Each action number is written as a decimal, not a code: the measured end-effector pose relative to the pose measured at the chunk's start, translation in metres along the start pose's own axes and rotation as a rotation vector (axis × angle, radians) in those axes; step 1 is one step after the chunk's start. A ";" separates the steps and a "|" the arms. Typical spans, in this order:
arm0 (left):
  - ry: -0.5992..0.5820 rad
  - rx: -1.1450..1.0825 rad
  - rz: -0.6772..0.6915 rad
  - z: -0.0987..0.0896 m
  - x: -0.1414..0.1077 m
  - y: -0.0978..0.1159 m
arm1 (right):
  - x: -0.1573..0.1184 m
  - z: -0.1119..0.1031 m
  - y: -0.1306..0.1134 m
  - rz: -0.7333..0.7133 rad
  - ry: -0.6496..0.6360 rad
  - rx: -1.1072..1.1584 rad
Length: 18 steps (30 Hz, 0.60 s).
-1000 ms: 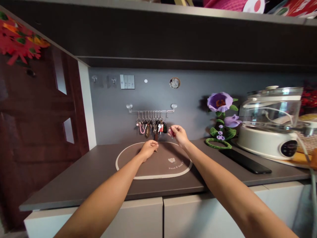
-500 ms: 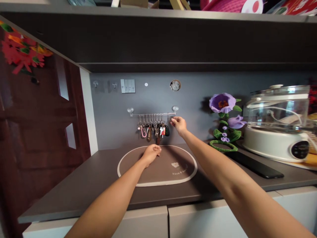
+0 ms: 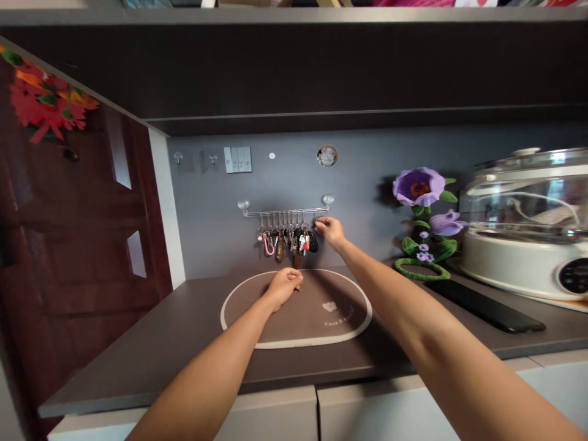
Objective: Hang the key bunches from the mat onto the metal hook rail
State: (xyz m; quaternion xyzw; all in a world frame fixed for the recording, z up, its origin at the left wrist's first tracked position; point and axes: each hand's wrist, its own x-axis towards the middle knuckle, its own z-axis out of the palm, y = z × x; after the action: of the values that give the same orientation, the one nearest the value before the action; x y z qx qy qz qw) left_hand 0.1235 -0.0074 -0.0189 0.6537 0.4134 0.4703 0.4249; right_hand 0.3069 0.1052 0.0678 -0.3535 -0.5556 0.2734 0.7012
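Observation:
Several keys and key fobs point(image 3: 294, 240) hang on hooks from a clear rail point(image 3: 285, 213) on the grey wall. My right hand point(image 3: 329, 231) is at the rail's right end, fingers pinched beside the black fob; whatever is between them is too small to make out. Below the keys, my left hand point(image 3: 285, 286) is closed over a brown oval mat point(image 3: 312, 324) with a pale rim. A small dark tip shows under its fingers, but I cannot tell what it is.
A purple flower ornament point(image 3: 419, 187), a black phone point(image 3: 487, 306) and a white appliance with a clear top point(image 3: 509, 260) stand to the right. A dark shelf point(image 3: 294, 67) overhangs the counter point(image 3: 151, 349). Red flowers point(image 3: 50, 101) hang at the left.
The camera view has shifted slightly, so the shelf sits higher and the counter items lie farther right. Both hands keep nearly the same places and closed poses.

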 end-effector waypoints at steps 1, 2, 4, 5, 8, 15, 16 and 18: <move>-0.001 -0.001 0.002 0.000 0.000 -0.001 | -0.001 0.000 0.001 0.002 0.006 -0.004; -0.001 -0.003 0.003 0.000 0.001 -0.002 | -0.003 -0.001 0.002 0.000 0.021 -0.013; 0.000 -0.009 0.003 0.000 0.002 -0.003 | -0.007 -0.001 0.003 0.002 0.039 -0.031; 0.001 -0.011 0.002 0.000 0.002 -0.003 | -0.009 -0.001 0.003 0.007 0.041 -0.036; -0.001 -0.014 -0.003 0.000 0.002 -0.004 | -0.015 -0.002 0.002 0.014 0.045 -0.029; 0.003 0.004 -0.012 0.000 0.000 0.001 | -0.031 -0.004 0.005 0.032 -0.020 0.039; 0.005 0.007 -0.014 0.000 -0.001 0.001 | -0.034 -0.005 0.006 0.040 -0.030 0.050; 0.006 0.009 -0.015 -0.001 -0.001 0.001 | -0.040 -0.008 0.009 0.069 -0.041 0.064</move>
State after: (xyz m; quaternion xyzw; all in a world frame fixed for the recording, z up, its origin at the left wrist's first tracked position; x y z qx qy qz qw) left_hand 0.1230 -0.0087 -0.0177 0.6510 0.4220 0.4671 0.4241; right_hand 0.3052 0.0785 0.0362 -0.3441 -0.5482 0.3223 0.6908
